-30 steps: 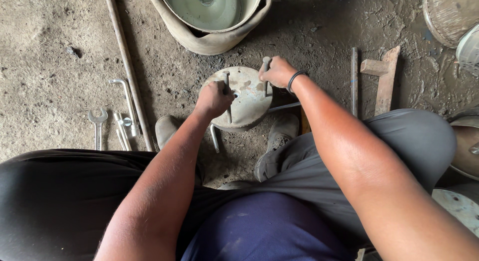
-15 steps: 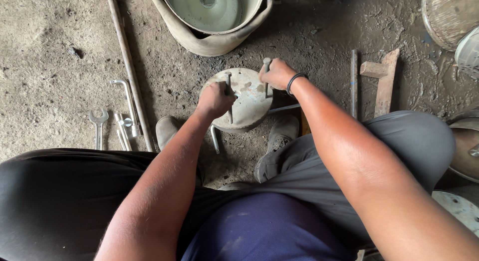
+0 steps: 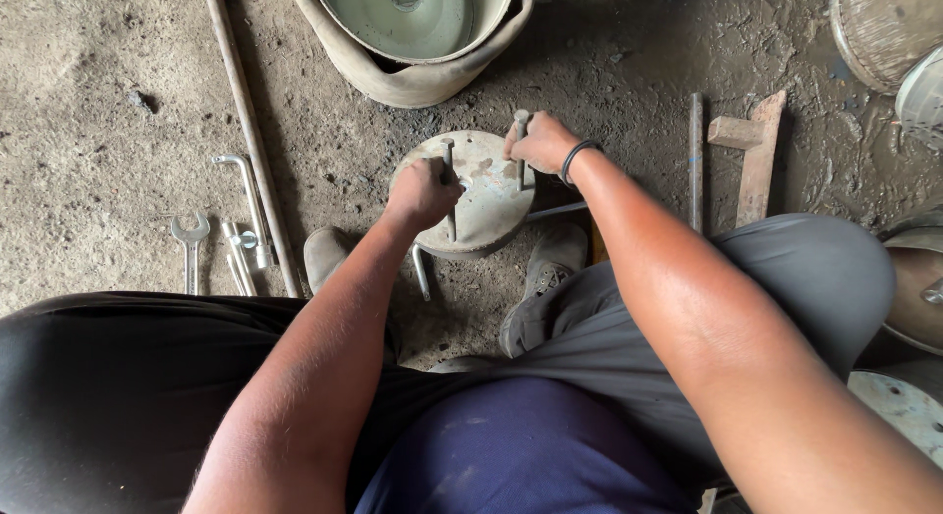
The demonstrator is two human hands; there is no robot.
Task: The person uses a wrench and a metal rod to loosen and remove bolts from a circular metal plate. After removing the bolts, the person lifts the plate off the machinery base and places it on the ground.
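A round metal disc (image 3: 486,195) is seen flat on the dirt floor (image 3: 88,111), between the person's shoes & just below a large tub (image 3: 417,43) w/ a pale dish inside. The left hand (image 3: 420,192) is closed in a fist round a thin upright metal rod (image 3: 449,156) at the disc's left-centre; rod tip is seen above the knuckles. The right hand (image 3: 540,143) is curled tight round a 2nd upright rod (image 3: 520,126) at the disc's upper right edge; a dark band is worn at that wrist. Both hands are shut on their rods, approx. side by side over the disc.

To the left, a spanner (image 3: 190,241) & bent L-shaped keys (image 3: 241,210) are laid on the floor beside a long pipe (image 3: 250,131). At right, a thin bar (image 3: 695,161) & a wooden block piece (image 3: 754,151) are lying near the knee.
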